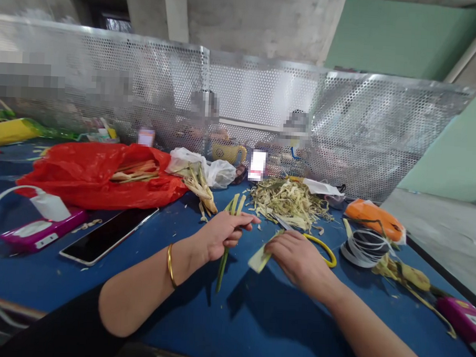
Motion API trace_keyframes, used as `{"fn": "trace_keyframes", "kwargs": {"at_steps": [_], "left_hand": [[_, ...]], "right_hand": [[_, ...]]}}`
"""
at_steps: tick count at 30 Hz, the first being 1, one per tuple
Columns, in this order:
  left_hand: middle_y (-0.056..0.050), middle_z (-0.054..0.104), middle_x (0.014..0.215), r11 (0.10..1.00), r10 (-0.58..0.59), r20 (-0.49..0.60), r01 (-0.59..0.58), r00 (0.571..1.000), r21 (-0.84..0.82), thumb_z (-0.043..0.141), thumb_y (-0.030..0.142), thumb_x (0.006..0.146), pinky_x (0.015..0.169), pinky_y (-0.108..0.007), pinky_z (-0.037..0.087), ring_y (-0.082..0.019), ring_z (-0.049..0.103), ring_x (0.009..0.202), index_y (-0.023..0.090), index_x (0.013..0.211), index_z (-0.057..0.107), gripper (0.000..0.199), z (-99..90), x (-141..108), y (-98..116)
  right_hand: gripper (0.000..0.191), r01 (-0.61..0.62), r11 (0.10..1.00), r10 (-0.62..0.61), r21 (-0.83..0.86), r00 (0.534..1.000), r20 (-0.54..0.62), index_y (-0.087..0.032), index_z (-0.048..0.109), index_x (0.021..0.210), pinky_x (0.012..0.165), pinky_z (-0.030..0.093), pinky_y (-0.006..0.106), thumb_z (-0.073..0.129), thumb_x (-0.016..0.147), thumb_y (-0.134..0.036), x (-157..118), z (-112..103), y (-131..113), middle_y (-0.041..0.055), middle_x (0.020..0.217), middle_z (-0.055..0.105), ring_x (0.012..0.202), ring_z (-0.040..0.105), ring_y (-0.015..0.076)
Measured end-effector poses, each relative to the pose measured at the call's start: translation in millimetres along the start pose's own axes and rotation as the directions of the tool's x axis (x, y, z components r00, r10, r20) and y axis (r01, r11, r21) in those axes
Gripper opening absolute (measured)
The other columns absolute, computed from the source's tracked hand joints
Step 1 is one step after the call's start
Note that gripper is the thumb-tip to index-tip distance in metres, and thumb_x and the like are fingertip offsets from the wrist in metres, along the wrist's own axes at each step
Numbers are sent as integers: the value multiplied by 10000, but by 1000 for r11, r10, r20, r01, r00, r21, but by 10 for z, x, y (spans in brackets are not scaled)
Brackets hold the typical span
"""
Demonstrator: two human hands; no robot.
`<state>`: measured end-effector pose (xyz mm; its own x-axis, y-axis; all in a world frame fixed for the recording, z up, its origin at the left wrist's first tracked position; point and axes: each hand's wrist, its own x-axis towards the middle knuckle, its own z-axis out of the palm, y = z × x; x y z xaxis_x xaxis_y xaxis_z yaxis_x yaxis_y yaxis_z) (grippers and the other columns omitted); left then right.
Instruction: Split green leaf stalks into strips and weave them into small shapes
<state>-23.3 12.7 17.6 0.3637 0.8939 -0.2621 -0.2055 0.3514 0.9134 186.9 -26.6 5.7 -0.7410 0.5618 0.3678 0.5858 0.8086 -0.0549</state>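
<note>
My left hand [230, 232] is closed around a few long green leaf strips [222, 270], which stick out above and below the fist. Its index finger points to the right. Fingers of my right hand [293, 254] are pressed onto a wide, pale green piece of leaf [258, 261] just above the table. Scissors with a yellow handle [331, 253] lie partly under the right hand, their blade [283, 222] showing beyond the knuckles. Whether that hand also grips the scissors is hidden. A heap of pale shredded leaf [290, 202] lies just beyond both hands.
On the blue table [177, 312], a red plastic bag [84, 166] with dry strips, a phone [109, 236] and a purple power strip [50, 231] lie left. To the right are a spool of clear line [365, 250] and an orange packet [372, 218]. A perforated metal screen [261, 90] stands behind.
</note>
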Motion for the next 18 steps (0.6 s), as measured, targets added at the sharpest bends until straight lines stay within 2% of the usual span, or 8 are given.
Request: {"fn": "trace_keyframes", "kwargs": {"at_steps": [2,5,6,7,8,12,15,18], "left_hand": [[5,583,733,999,6,25,-7,1000,40,661,235,748,369,-186,59,10,179,387,127,872,693,167,10,-18,4],[-48,680,917,995,21,101,-30,995,90,680,273,743,370,-196,65,7,167,393,154,934,706,227,25,-52,3],[-61,689,965,994,24,125,-37,992,100,681,290,747,371,-200,61,7,161,393,160,951,706,243,31,-63,0],[-70,692,998,994,24,146,-39,989,103,685,304,747,373,-205,55,7,155,393,164,966,704,261,39,-73,-4],[-74,692,1017,994,16,164,-33,986,100,695,312,742,374,-208,46,8,150,392,166,981,700,281,50,-82,-8],[-28,679,870,999,-38,207,30,978,44,758,328,683,383,-208,23,12,137,386,167,999,675,365,117,-106,-32],[95,448,493,1000,-24,156,22,988,13,798,355,623,384,-201,39,-6,125,368,154,891,644,369,173,-101,-71],[132,288,421,999,35,82,-37,996,17,815,349,579,381,-201,68,-15,148,358,161,765,588,349,209,-90,-115]], "right_hand": [[131,-161,982,186,104,930,-317,-229,571,962,788,463,357,449,918,-209,-43,-34,-46,85,915,675,857,617,209],[87,-352,843,537,406,514,-669,-247,535,897,666,493,327,566,868,-324,-74,-94,-97,60,808,627,727,598,197],[121,-327,779,627,535,405,-666,-245,527,870,629,493,312,593,850,-344,-66,-111,-101,37,754,600,668,577,180],[147,-264,702,708,662,363,-606,-241,523,846,594,489,295,615,834,-356,-49,-123,-100,12,703,572,615,553,160],[167,-197,597,777,777,384,-500,-235,524,824,562,481,277,634,819,-361,-26,-128,-96,-9,662,549,574,531,142],[239,-160,150,777,976,629,-16,-194,549,772,476,443,227,702,753,-376,69,-62,-111,-26,621,564,495,493,95],[280,-226,90,701,970,706,99,-180,560,757,438,430,206,740,712,-390,108,43,-179,-33,600,571,474,485,83],[309,-288,100,681,952,718,146,-182,545,736,413,424,189,750,695,-409,120,113,-235,-56,547,530,459,475,78]]}}
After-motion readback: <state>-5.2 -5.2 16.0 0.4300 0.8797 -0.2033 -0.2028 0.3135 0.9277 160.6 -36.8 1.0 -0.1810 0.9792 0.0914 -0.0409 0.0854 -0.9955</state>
